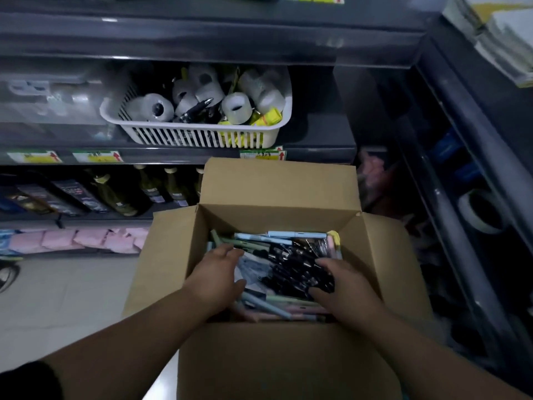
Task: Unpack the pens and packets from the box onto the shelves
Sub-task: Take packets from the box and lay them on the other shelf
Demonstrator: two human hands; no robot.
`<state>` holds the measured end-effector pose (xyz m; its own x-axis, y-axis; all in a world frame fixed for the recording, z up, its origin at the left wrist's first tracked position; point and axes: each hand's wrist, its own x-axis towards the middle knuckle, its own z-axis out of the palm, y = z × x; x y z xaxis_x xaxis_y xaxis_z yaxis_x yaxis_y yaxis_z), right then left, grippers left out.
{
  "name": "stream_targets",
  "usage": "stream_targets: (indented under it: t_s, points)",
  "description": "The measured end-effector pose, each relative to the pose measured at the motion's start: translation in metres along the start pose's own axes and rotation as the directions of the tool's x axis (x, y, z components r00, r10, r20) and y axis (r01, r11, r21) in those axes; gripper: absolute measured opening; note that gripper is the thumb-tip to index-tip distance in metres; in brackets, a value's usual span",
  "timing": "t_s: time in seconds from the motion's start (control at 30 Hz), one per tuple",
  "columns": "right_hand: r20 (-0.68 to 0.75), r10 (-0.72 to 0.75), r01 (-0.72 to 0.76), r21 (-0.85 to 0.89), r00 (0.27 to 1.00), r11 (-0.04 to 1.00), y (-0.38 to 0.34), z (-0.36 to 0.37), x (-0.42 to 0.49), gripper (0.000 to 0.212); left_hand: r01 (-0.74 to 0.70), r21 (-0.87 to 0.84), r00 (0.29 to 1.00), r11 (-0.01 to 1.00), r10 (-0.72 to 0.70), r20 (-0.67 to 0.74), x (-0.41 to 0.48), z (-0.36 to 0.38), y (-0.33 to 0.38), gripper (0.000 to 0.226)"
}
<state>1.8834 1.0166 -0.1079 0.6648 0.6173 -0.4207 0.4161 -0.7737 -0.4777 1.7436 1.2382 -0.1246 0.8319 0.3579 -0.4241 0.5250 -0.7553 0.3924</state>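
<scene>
Both hands are down inside the open box (277, 217), below the shelves (173, 155). Your left grip (216, 272) lies loose-fingered over a packet (251, 265); your right grip (346, 287) curls around black pens (297, 264).

The box (277, 217) stands open on the floor (66, 293) before the shelves, its far flap rising in front of the middle shelf (317, 153). Pens (297, 264) lie heaped in it. Both hands reach inside: the left hand (219, 272) on the heap's left, the right hand (343, 287) on its right. Behind and above the box, a basket (202, 137) sits on the middle shelf, holding rolls (236, 108). Bottles (170, 186) stand one shelf down, left of the flap, with flat packs (86, 239) lower still. A tape roll (481, 212) sits in the rack (461, 116) at the right.
</scene>
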Motion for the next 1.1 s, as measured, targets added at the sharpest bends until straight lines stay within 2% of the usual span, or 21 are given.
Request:
stream_targets:
  t_s: [0.17,0.27,0.43,0.63,0.77,0.87,0.93,1.1]
  points:
    - [0.112,-0.024,0.037,-0.117,0.993,0.992,0.0,0.01,0.044,0.087,-0.003,0.107,0.997,0.994,-0.005,0.076,0.027,0.016,0.009,0.071]
    - [0.194,0.041,-0.009,-0.163,0.98,0.987,0.002,0.019,0.063,0.101,-0.002,0.152,0.991,0.988,-0.019,0.133,0.035,0.027,0.011,0.075]
    - [0.25,0.135,-0.1,-0.149,0.959,0.984,0.007,0.029,0.075,0.116,-0.023,0.177,0.991,0.984,-0.001,0.134,0.043,0.038,0.013,0.072]
    - [0.332,0.129,-0.094,-0.118,0.934,0.988,0.011,0.026,0.079,0.117,-0.007,0.201,0.993,0.98,-0.016,0.117,0.049,0.032,0.008,0.08]
    - [0.342,0.111,-0.085,-0.088,0.933,0.992,0.012,0.026,0.075,0.119,0.038,0.256,0.98,0.966,-0.086,0.18,0.047,0.024,-0.003,0.097]
    - [0.324,0.113,-0.092,-0.079,0.939,0.993,0.012,0.026,0.074,0.119,0.015,0.328,0.971,0.945,-0.092,0.221,0.05,0.02,0.001,0.101]
    - [0.312,0.108,-0.098,-0.047,0.944,0.994,0.011,0.025,0.074,0.118,-0.002,0.338,0.965,0.941,-0.086,0.246,0.053,0.017,0.003,0.097]
    - [0.337,0.089,-0.099,0.014,0.937,0.995,0.011,0.022,0.07,0.124,0.056,0.215,0.964,0.975,-0.109,0.243,0.055,0.013,0.005,0.081]
